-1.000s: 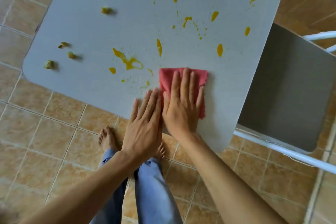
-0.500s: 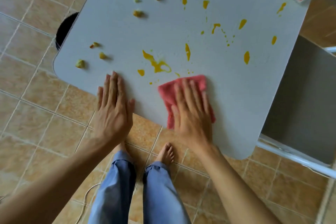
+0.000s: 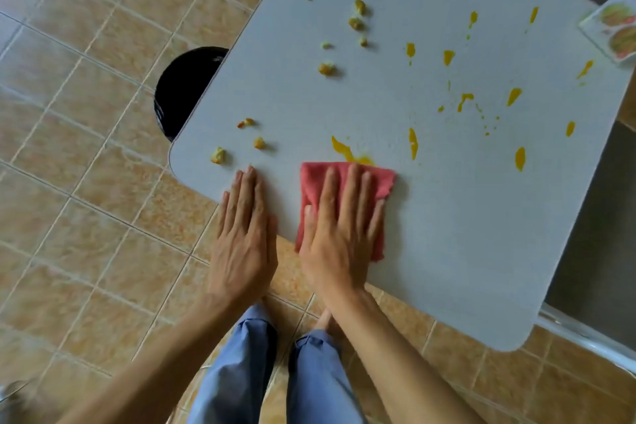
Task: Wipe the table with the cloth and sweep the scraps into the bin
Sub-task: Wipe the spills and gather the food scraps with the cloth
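Observation:
A folded pink cloth [image 3: 382, 179] lies near the front edge of the grey table [image 3: 464, 251]. My right hand [image 3: 340, 234] presses flat on it, fingers spread, its far edge touching a yellow sauce smear [image 3: 344, 150]. My left hand [image 3: 246, 234] lies flat and bare on the table's front edge, just left of the cloth. Several food scraps [image 3: 218, 155] dot the left part of the table, and yellow splashes [image 3: 519, 158] mark the right part. A black bin [image 3: 186, 89] stands on the floor, half hidden under the table's left edge.
A printed card [image 3: 616, 31] lies at the table's far right edge. A grey chair seat [image 3: 599, 234] with a white metal frame sits right of the table. My legs in blue trousers and bare feet stand on the tan tiled floor [image 3: 86, 217].
My right hand has slid the cloth forward onto the big yellow smear. My left hand has moved back beside the right one. The view has swung right, showing the bin.

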`<act>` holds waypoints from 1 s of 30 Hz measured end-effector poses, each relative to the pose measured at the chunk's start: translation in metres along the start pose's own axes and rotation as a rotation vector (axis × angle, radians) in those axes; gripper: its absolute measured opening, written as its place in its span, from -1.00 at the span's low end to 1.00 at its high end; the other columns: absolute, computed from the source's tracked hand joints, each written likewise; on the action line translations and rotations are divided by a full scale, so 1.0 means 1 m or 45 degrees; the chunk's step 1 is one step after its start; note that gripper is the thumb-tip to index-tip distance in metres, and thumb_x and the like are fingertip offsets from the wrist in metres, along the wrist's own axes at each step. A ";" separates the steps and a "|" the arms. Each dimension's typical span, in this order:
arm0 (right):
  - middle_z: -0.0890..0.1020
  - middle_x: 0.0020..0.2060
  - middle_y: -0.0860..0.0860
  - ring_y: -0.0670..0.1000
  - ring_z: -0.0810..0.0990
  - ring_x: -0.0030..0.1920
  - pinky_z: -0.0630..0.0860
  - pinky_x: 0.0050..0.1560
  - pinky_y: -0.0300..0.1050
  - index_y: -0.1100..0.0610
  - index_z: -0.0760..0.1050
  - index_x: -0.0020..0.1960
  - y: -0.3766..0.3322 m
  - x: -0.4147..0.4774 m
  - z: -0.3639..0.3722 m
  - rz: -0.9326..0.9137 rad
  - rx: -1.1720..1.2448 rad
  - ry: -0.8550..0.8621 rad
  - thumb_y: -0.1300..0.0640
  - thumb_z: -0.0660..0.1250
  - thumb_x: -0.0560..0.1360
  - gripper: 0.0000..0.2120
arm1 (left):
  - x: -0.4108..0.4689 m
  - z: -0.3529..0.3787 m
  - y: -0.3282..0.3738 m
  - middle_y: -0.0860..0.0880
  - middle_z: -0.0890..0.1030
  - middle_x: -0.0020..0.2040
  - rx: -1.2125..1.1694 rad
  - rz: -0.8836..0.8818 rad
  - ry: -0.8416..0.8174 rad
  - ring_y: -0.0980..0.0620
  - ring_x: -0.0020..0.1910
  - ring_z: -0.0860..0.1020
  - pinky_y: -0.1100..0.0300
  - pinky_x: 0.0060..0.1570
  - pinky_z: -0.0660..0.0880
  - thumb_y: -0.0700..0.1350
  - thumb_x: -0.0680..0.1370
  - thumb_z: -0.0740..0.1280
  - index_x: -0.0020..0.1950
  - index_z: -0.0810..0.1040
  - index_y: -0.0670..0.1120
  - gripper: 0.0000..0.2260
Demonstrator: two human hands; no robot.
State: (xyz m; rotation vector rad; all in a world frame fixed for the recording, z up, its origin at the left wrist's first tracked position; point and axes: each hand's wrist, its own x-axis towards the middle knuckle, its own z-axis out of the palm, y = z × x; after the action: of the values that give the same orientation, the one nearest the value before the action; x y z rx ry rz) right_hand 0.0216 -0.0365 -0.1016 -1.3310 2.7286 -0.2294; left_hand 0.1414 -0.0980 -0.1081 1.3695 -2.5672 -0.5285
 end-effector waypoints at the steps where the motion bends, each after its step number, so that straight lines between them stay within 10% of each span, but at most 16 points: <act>1: 0.16 0.61 0.20 0.22 0.08 0.63 0.08 0.57 0.32 0.14 0.18 0.62 0.001 0.005 0.000 -0.218 -0.011 -0.054 -0.06 0.07 0.69 -0.45 | 0.001 -0.001 -0.001 -0.28 0.16 0.57 -0.006 0.016 -0.015 -0.17 0.59 0.07 -0.14 0.54 0.08 -0.13 0.66 0.09 0.53 0.20 -0.34 -0.52; 4: 0.22 0.60 0.15 0.18 0.14 0.62 0.14 0.56 0.29 0.13 0.21 0.61 0.030 0.041 0.003 -0.354 -0.098 -0.004 -0.07 0.02 0.70 -0.47 | 0.004 -0.005 0.002 -0.27 0.15 0.57 0.000 0.016 -0.057 -0.17 0.59 0.07 -0.13 0.54 0.07 -0.12 0.66 0.10 0.53 0.20 -0.34 -0.52; 8: 0.30 0.56 0.23 0.27 0.24 0.57 0.22 0.50 0.34 0.20 0.28 0.57 -0.003 0.070 0.007 0.307 -0.064 0.169 -0.03 0.08 0.68 -0.48 | 0.004 -0.007 0.006 -0.25 0.11 0.59 -0.004 -0.022 -0.101 -0.16 0.60 0.03 -0.10 0.56 0.04 -0.12 0.67 0.07 0.55 0.15 -0.32 -0.51; 14: 0.23 0.60 0.15 0.18 0.17 0.61 0.16 0.56 0.27 0.16 0.21 0.60 0.003 0.068 0.008 -0.550 -0.134 -0.034 -0.09 0.02 0.71 -0.46 | 0.004 -0.009 -0.002 -0.22 0.09 0.60 -0.044 0.013 -0.155 -0.14 0.61 0.01 -0.04 0.58 -0.04 -0.18 0.64 0.14 0.56 0.15 -0.28 -0.50; 20: 0.25 0.57 0.26 0.28 0.20 0.59 0.17 0.53 0.33 0.26 0.24 0.57 -0.032 0.050 0.014 0.351 -0.060 0.162 0.01 0.10 0.69 -0.48 | 0.004 -0.013 -0.005 -0.21 0.10 0.60 -0.071 0.027 -0.181 -0.14 0.60 0.03 -0.02 0.58 -0.03 -0.11 0.65 0.15 0.55 0.18 -0.27 -0.51; 25: 0.23 0.60 0.16 0.19 0.17 0.61 0.14 0.57 0.26 0.15 0.21 0.60 0.018 0.060 0.000 -0.390 -0.139 -0.044 -0.08 0.00 0.71 -0.47 | 0.006 -0.017 -0.008 -0.20 0.04 0.61 -0.043 0.062 -0.225 -0.14 0.61 -0.01 -0.03 0.57 -0.02 -0.10 0.66 0.14 0.57 0.10 -0.27 -0.48; 30: 0.26 0.58 0.20 0.23 0.23 0.58 0.19 0.52 0.32 0.16 0.26 0.58 0.006 0.094 0.006 0.402 -0.044 0.175 -0.03 0.05 0.69 -0.48 | 0.005 -0.023 -0.001 -0.19 0.02 0.62 -0.063 0.074 -0.287 -0.12 0.61 -0.01 -0.06 0.54 0.06 -0.13 0.65 0.12 0.58 0.05 -0.27 -0.46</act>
State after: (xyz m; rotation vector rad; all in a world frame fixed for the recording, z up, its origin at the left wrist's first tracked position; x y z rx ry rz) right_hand -0.0403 -0.1077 -0.1108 -0.9014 3.0176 -0.2552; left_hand 0.1462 -0.1078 -0.0873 1.2815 -2.7384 -0.7713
